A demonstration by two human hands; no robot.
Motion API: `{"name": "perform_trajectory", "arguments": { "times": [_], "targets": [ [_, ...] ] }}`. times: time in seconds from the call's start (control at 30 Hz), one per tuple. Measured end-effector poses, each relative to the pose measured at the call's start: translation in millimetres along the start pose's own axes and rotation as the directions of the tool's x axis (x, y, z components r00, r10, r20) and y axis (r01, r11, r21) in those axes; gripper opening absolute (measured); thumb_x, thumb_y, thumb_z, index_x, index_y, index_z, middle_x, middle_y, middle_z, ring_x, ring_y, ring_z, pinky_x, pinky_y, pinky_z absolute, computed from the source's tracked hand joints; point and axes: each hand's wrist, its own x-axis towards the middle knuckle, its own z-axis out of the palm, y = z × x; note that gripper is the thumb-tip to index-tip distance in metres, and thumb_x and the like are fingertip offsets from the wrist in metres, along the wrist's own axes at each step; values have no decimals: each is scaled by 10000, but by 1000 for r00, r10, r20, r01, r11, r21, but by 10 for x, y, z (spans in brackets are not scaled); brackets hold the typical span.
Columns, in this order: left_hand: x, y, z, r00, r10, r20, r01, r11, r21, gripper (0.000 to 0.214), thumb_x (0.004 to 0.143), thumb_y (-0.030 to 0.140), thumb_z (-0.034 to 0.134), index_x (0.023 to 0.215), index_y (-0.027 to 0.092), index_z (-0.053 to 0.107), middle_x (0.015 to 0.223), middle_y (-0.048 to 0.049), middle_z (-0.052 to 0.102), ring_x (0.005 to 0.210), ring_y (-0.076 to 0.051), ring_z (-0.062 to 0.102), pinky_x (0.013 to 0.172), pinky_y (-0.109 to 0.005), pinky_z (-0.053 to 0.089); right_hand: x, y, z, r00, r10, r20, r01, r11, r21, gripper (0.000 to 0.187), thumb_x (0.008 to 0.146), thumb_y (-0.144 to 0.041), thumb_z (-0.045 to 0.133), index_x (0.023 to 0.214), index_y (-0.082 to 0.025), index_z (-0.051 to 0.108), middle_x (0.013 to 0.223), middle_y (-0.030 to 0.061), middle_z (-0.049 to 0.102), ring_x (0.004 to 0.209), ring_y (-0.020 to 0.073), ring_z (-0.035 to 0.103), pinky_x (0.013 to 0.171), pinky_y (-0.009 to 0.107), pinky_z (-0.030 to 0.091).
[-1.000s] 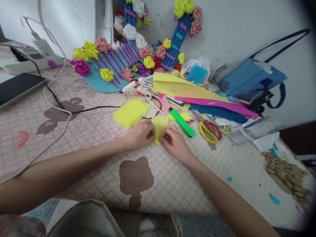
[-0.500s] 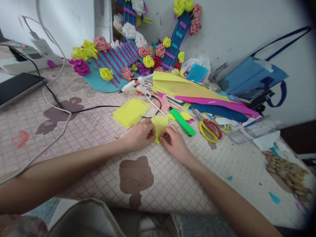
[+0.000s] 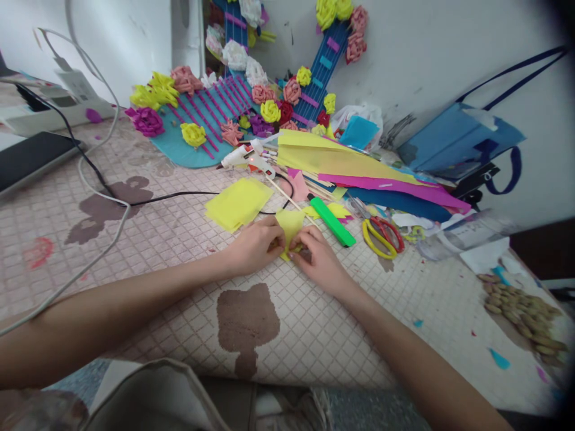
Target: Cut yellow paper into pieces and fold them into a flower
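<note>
A small piece of yellow crepe paper (image 3: 290, 222) is pinched between my two hands, above the table. My left hand (image 3: 257, 245) closes its fingers on the paper's left edge. On the right edge, my right hand (image 3: 318, 257) grips with thumb and fingers pressed together. Just beyond the hands lies a thin wooden stick (image 3: 285, 194), slanting toward my right hand. A stack of yellow paper squares (image 3: 239, 203) rests beyond my left hand. The green utility knife (image 3: 332, 221) lies to the right, beside scissors with yellow and red handles (image 3: 381, 236).
Behind are a white glue gun (image 3: 249, 157), folded yellow crepe sheets (image 3: 332, 157) and a blue guitar-shaped piece with paper flowers (image 3: 179, 140). Cables (image 3: 121, 221) cross the left side. A clear bottle (image 3: 467, 233) and a heap of peanuts (image 3: 516, 314) lie right.
The fingers of both hands have shifted slightly, and the lower part of the yellow paper looks more gathered between them. Everything else stays in place.
</note>
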Motion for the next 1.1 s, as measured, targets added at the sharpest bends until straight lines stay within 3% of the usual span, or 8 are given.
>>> {"name": "perform_trajectory", "arguments": {
  "times": [0.37, 0.5, 0.73, 0.97, 1.1],
  "targets": [
    [-2, 4, -6, 1000, -1, 10, 1, 1000, 7, 98, 743, 119, 542, 763, 136, 636, 857, -53, 574, 715, -133, 543, 626, -244, 427, 9, -29, -64, 998, -16, 58, 16, 1000, 0, 154, 789, -299, 626, 879, -202, 548, 949, 56, 485, 925, 201, 506, 791, 341, 457],
    [1, -14, 11, 1000, -3, -4, 3, 1000, 14, 83, 732, 124, 555, 760, 140, 632, 855, -52, 576, 709, -136, 544, 613, -246, 422, 17, -24, -8, 1000, 6, 0, -6, 1000, -30, 112, 842, -308, 551, 824, -199, 536, 893, 53, 488, 838, 186, 514, 715, 326, 457],
    [7, -47, 12, 1000, 19, -4, -19, 1000, -12, 79, 741, 107, 539, 741, 143, 610, 837, -49, 565, 730, -139, 543, 638, -249, 433, 10, -54, 50, 999, 32, -37, -36, 994, -107, 188, 762, -340, 642, 811, -210, 516, 900, 52, 487, 884, 217, 507, 774, 376, 438],
    [30, -106, -53, 991, 33, -127, -29, 999, 34, 79, 760, 102, 532, 762, 144, 598, 821, -48, 558, 781, -156, 536, 690, -271, 432, 3, -59, 52, 998, 39, -44, -44, 993, -113, 187, 763, -330, 643, 818, -207, 513, 916, 55, 491, 902, 221, 505, 778, 372, 431],
    [5, -33, -59, 992, 113, -51, -117, 991, -69, 80, 779, 126, 544, 774, 155, 619, 812, -34, 579, 781, -141, 545, 696, -248, 420, 4, -59, 48, 999, 38, -38, -42, 993, -106, 182, 763, -327, 644, 816, -205, 520, 899, 48, 485, 868, 211, 503, 765, 363, 429]
  ]
}}
